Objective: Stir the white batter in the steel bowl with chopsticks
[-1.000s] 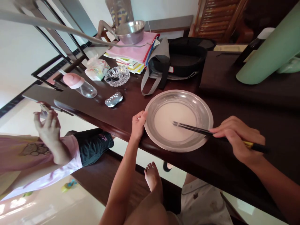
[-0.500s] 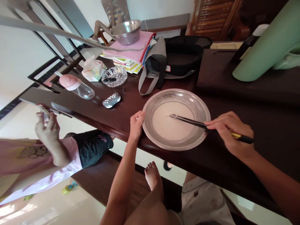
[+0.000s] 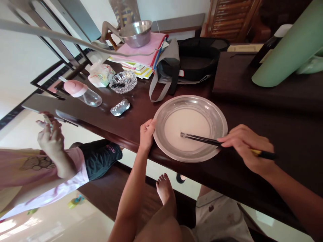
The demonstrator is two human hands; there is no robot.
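Observation:
A wide metal basin (image 3: 219,117) stands near the front edge of the dark table, with a milky white liquid (image 3: 186,122) in its bottom. My left hand (image 3: 147,133) grips the basin's left rim, thumb on the edge and fingers curled. In my right hand (image 3: 248,148), at the basin's right side, is a pair of black chopsticks (image 3: 202,138), held close together. Their whitened tips dip into the liquid left of its middle. The yellow-banded rear ends stick out behind my palm.
Behind the basin lies a grey and black bag (image 3: 191,60); a green cylinder (image 3: 282,57) leans in at right. Further left are a game controller (image 3: 120,107), a glass ashtray (image 3: 123,82), a pink-lidded bottle (image 3: 83,93) and a metal bowl (image 3: 136,35) on books. Another person's hands (image 3: 51,134) hold a phone.
The chopstick tips have moved slightly toward me and left through the liquid, and my right hand has shifted a little with them. My left hand stays on the rim.

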